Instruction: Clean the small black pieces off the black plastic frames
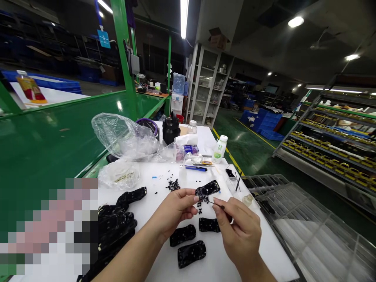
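My left hand (pixel 176 207) pinches one end of a black, car-shaped plastic shell (pixel 210 188) above the white table. In my right hand (pixel 242 229) is a slim dark tool (pixel 219 205), like a small screwdriver, its thin tip pointing at the shell's lower edge. Whether the tip touches cannot be made out. Below my hands lie similar shells, one (pixel 182 235) left of another (pixel 208 225), with a third (pixel 192 253) nearer me. Small black parts (pixel 173 185) are scattered in a heap beyond my left hand, and more sit beneath the held shell.
A pile of black shells (pixel 117 225) covers the table's left side. Behind stand plastic bags (pixel 126 137), a black bottle (pixel 171 130), a blue knife (pixel 196 168) and a white-green bottle (pixel 219 149). A small jar (pixel 247 200) is at right, beside clear divided trays (pixel 317 223).
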{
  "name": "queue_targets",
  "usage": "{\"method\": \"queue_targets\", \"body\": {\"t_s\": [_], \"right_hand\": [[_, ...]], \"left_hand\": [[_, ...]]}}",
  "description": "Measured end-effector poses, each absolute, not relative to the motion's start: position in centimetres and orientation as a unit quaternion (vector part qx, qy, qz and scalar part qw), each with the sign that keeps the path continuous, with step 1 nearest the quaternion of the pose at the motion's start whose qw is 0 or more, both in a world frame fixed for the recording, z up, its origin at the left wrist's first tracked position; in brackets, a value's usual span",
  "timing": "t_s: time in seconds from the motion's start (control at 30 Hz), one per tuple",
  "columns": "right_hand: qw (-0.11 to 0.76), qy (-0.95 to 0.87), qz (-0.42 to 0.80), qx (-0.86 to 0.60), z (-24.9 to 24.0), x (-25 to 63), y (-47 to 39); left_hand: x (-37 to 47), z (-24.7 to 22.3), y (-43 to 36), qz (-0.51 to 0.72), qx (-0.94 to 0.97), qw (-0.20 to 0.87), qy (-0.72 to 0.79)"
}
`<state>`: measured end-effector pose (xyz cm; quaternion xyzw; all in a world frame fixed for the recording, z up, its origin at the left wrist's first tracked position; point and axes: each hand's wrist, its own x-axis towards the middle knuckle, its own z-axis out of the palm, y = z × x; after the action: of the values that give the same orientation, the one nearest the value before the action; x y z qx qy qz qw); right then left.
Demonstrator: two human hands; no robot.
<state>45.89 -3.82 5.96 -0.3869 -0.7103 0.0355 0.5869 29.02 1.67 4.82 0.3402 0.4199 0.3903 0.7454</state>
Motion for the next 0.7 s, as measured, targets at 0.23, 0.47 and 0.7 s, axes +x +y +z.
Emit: {"method": "queue_targets", "body": {"t_s": [0.23,0.47,0.7], "right_hand": [[0.582,-0.72,0.036,-0.376,5.92,45.9,-3.95],[0.577,-0.731,0.027,-0.363,5.9,45.98,-3.82],[0.586,-0.723,0.026,-0.366,6.6,46.49,-4.61]], "left_hand": [[28.9,4.77,1.61,0.392,0.329,0.755,0.409],[28.95,4.75,1.72,0.395,0.323,0.756,0.411],[28.91,4.64,1.89,0.393,0.324,0.754,0.415]]}}
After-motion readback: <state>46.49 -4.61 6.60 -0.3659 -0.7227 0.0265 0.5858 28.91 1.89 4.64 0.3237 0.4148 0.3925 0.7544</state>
